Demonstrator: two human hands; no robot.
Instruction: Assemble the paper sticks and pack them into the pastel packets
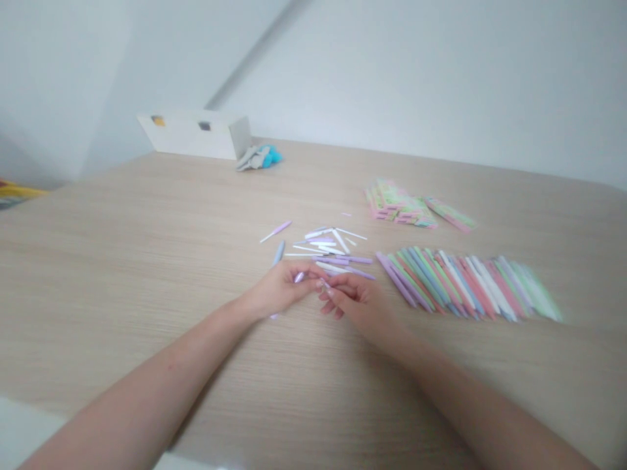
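Note:
My left hand [287,287] and my right hand [360,299] meet at the fingertips, just in front of a loose pile of pen parts. Both are closed in a pinch on a small pale pen part [324,284]; blur hides its exact shape. A lavender piece [298,277] shows between the thumb and fingers of my left hand. Beyond the hands lie lavender pen barrels [360,260] and thin white refills [353,234]. A grey-blue barrel [279,252] rests behind my left hand, and a lavender pen with a white tip [281,228] lies farther back.
Right of my hands, a slanted row of coloured pens [460,284] covers the wooden table [220,209]. Stacked pink-and-green packets [399,205] lie behind it, one packet [450,214] apart. A white box [191,136] and a grey-and-blue crumpled item [259,157] stand at the back left.

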